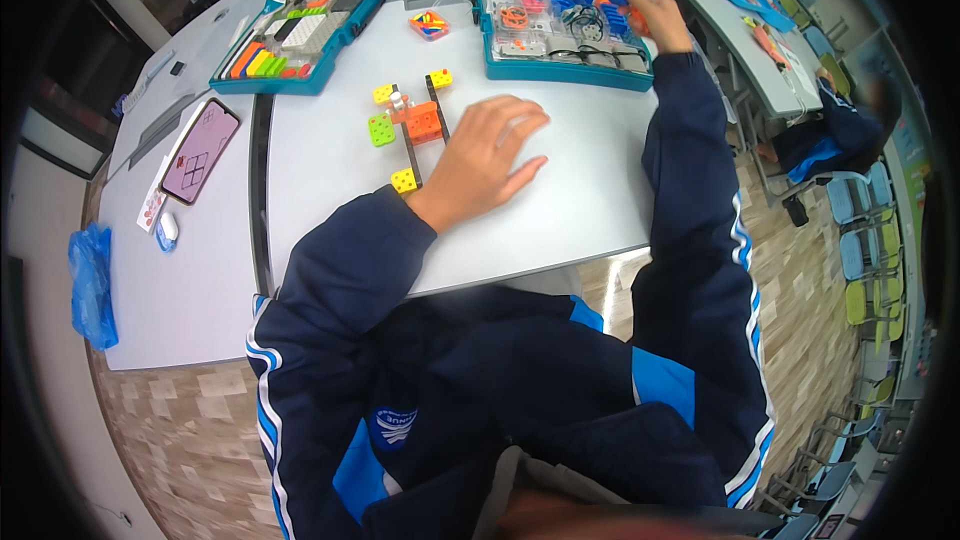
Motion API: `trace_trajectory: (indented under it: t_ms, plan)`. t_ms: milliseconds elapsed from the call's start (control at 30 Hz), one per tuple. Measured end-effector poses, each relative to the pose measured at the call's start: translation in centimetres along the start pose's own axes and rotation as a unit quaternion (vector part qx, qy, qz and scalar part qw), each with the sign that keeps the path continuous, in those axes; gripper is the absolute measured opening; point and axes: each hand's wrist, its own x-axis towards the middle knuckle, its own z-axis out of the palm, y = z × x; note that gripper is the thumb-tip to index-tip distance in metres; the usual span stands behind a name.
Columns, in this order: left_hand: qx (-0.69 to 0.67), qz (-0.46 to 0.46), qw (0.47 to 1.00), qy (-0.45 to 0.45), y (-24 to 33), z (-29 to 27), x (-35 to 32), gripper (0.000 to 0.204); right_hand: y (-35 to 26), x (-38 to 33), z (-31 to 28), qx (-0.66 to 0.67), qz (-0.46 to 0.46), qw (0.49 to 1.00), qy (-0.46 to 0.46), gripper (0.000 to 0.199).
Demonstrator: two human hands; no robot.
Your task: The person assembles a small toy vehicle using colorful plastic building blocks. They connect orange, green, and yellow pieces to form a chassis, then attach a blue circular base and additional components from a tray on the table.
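Here, two teal part trays point(300, 70) point(560, 65), left hand point(490, 155) spread flat, right hand point(655, 20) grip unclear.

A single fisheye view from the person's head looks steeply down and forward over the dark blue jacket onto the counter point(560, 190) close below, the parts trays lying at the far top edge, floor and chairs bending away along the right rim.

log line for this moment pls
left hand: flat on white table, beside small block-and-beam model | right hand: reaching into teal parts case
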Motion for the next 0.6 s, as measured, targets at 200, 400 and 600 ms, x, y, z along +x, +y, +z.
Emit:
trace_trajectory:
  t_ms: [200,400,600]
  plan:
    - [0.024,0.109,0.991,-0.072,-0.1,0.8,-0.7,0.041,4.8,10.5,0.8,-0.376,-0.039,0.926,0.024,0.029]
    - [-0.014,0.113,0.990,-0.089,-0.3,0.8,-0.9,0.041,7.0,12.3,4.4,-0.458,-0.028,0.889,-0.008,0.026]
    - [0.032,0.171,0.978,-0.111,0.0,0.8,-1.2,0.028,7.2,11.9,5.2,-0.552,-0.056,0.832,0.013,0.032]
